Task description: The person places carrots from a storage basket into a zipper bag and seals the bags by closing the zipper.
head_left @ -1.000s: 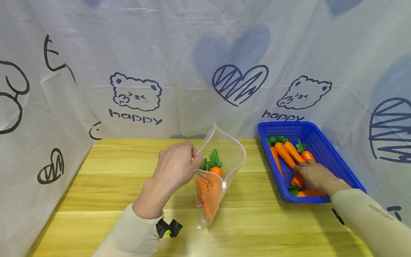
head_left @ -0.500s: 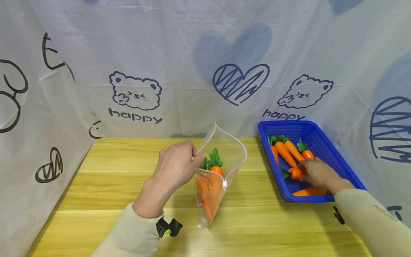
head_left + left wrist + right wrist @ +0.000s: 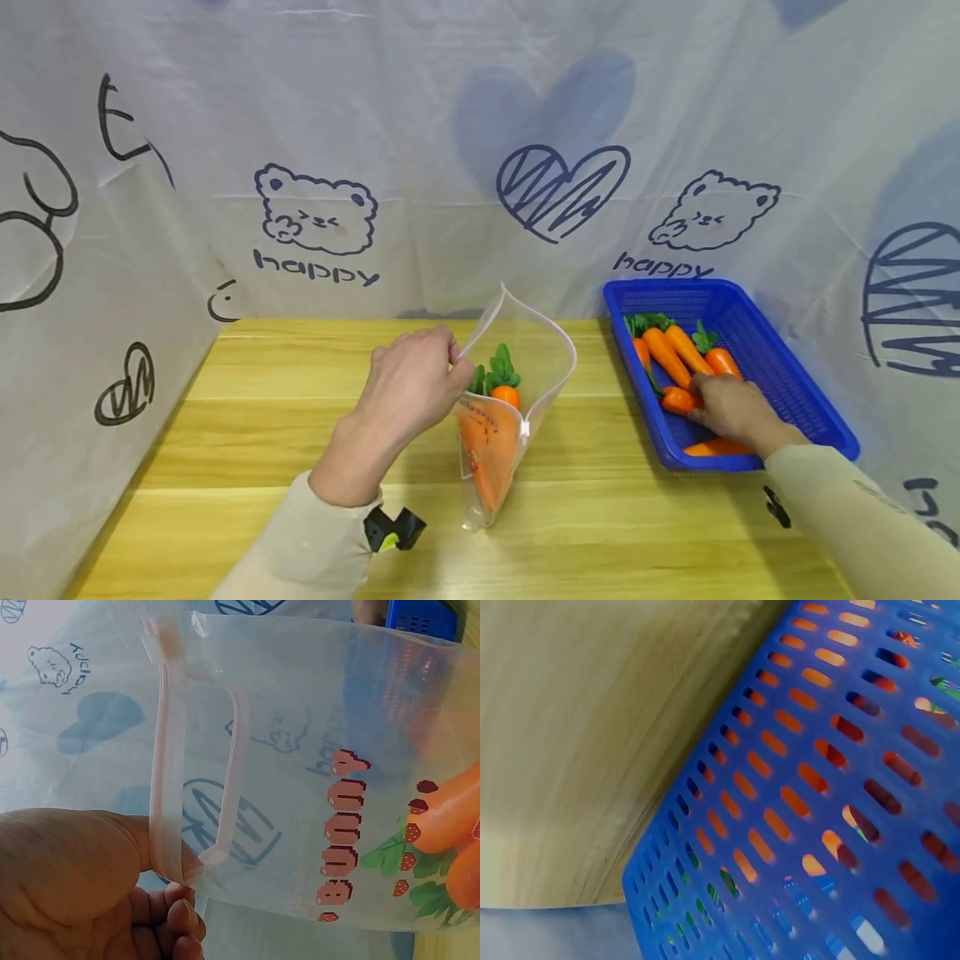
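My left hand pinches the left rim of a clear zip bag, whose mouth stands wide apart. Inside the bag are orange carrots with green leafy tops. The left wrist view shows the thumb on the bag's pinkish zip strip, beside red printed letters. On the right, my right hand reaches into a blue basket and grips a carrot whose top end sticks out left of the fingers. My fingertips are partly hidden there. The right wrist view shows mostly the basket's slotted wall.
Several more carrots lie in the basket, with another carrot near its front wall. A wooden table carries the bag and basket. Behind and beside it hangs a pale printed cloth.
My right hand has shifted slightly within the basket, and the carrot at its fingers has turned, its leafy end swinging toward the basket's left wall. My left hand and the bag hold still.
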A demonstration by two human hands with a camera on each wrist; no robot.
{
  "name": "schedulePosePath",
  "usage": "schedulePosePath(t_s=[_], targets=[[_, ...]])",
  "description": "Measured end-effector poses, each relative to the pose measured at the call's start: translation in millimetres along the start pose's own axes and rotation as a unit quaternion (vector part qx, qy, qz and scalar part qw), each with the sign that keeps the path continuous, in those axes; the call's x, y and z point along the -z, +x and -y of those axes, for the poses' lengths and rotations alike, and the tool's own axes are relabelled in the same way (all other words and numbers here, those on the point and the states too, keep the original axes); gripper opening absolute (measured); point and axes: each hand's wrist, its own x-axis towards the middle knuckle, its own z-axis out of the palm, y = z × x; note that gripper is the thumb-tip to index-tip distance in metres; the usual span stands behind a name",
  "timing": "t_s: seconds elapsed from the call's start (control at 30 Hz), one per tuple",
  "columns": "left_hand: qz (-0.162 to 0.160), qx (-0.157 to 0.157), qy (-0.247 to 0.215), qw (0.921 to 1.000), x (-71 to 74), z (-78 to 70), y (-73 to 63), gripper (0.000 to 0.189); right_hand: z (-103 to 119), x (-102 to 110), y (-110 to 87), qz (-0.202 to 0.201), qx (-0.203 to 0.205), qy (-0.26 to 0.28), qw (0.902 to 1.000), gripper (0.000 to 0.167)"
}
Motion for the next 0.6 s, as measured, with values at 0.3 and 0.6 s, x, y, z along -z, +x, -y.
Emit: schedulePosePath(t_s=[0.3, 0.6], targets=[[0.0, -0.001, 0.002, 1.0, 0.5, -0.7, 1.1, 0.009, 4.3, -6.2, 5.8, -0.018, -0.003, -0.004, 0.9998, 0.035], [-0.003, -0.001, 0.003, 1.0, 0.7, -0.4, 0.9, 0.008, 5.3, -3.8, 7.1, -0.024, -0.006, -0.013, 0.9996, 0.045]])
